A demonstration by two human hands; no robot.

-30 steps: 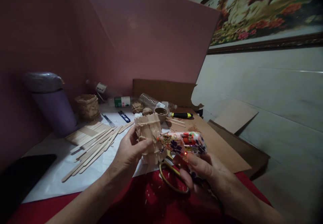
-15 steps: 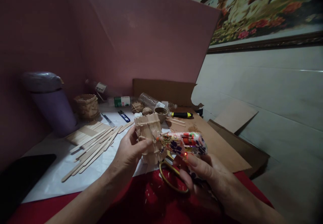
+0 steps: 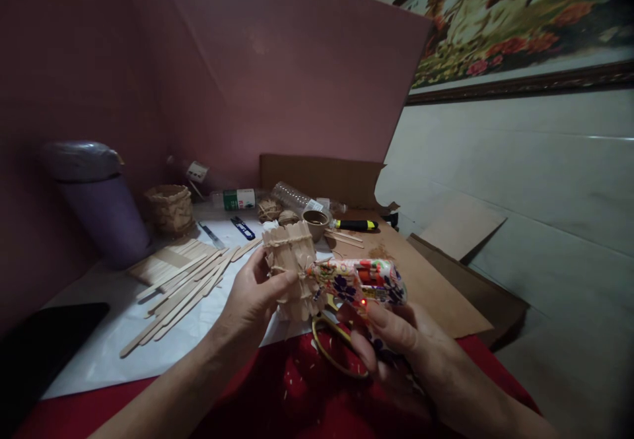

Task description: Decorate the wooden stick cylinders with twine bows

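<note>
My left hand (image 3: 255, 294) is closed around a small holder made of wooden craft sticks (image 3: 293, 246), with twine running across its sticks. In my right hand (image 3: 396, 333) is a flower-patterned hot glue gun (image 3: 359, 280), its small red light glowing. The gun's nozzle points left and meets or nearly meets the side of the stick holder; the exact contact is too small to tell. Below the gun, gold-handled scissors (image 3: 337, 353) lie partly hidden by my right hand. Loose craft sticks (image 3: 193, 294) are fanned out on the white sheet to the left.
A purple tumbler (image 3: 109, 218) and a second stick-covered pot (image 3: 171, 209) stand at the left. Further back are plastic bottles (image 3: 240, 199), twine balls (image 3: 269, 210), a small bowl (image 3: 316, 222), a blue cutter (image 3: 243, 228) and a yellow-black knife (image 3: 356, 225). Cardboard (image 3: 436, 294) lies at the right.
Almost nothing differs. The stick holder has turned or tilted very slightly in my left hand, and the glue gun stays at its side.
</note>
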